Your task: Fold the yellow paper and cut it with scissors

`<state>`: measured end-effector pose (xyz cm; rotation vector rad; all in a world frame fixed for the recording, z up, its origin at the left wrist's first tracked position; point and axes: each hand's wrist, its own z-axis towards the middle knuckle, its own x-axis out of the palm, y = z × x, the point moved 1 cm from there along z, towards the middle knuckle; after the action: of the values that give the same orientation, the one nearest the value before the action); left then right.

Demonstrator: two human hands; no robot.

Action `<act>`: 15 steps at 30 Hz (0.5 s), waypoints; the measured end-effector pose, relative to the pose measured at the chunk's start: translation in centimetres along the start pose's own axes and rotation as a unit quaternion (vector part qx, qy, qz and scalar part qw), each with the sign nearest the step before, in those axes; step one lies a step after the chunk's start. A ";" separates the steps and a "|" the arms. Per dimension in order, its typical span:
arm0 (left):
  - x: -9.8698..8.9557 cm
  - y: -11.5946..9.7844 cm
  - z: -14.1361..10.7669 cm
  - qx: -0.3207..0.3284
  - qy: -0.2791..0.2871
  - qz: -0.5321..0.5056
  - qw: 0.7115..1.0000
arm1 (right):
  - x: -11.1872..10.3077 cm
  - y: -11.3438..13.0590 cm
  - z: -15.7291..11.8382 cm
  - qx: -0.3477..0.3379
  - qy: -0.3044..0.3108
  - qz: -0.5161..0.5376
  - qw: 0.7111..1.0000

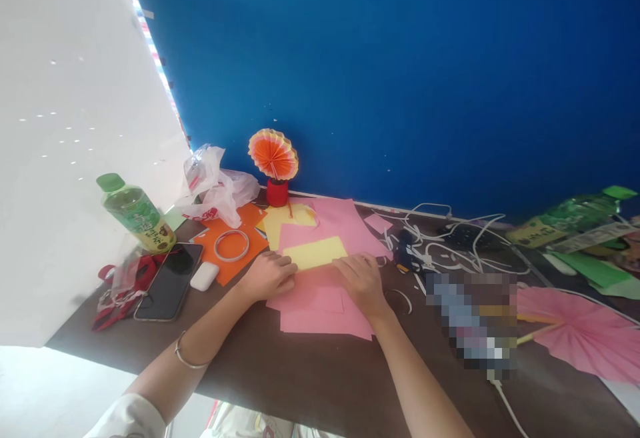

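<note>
A yellow paper strip [315, 253] lies across several pink sheets [320, 321] on the dark table. My left hand [270, 275] is at the strip's left end, its fingers curled together over the edge. At the right end, my right hand [359, 281] rests its fingertips on the strip's near corner, fingers bent and close together. Both hands press or pinch the paper; the thumbs are mostly hidden. Behind them, more yellow paper [289, 223] lies on the pink sheets.
Orange paper with a tape roll [231, 245], a white case [205, 277], a phone [169, 283] and a bottle [137, 215] stand left. A paper fan [273, 155] is at the back. White cables [450, 251] and a pink fan [580, 331] lie right.
</note>
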<state>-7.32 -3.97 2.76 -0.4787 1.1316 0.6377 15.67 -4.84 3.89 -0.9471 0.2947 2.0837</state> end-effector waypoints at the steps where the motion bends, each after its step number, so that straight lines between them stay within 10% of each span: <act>1: 0.0 0.2 -0.1 -0.005 0.004 -0.005 1.000 | -0.1 -0.5 -0.2 0.010 -0.004 -0.003 1.000; 8: -0.3 2.4 -0.7 -0.190 -0.032 -0.049 0.980 | -0.3 -3.6 -1.8 0.092 -0.111 -0.030 0.989; 15: 0.2 2.7 -0.7 -0.253 -0.146 -0.166 0.942 | 1.2 0.6 -0.3 0.002 0.140 0.144 0.980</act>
<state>-9.58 -2.46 2.19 -0.9593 0.5760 0.6735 14.94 -4.66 2.72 -1.2597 0.6130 2.2035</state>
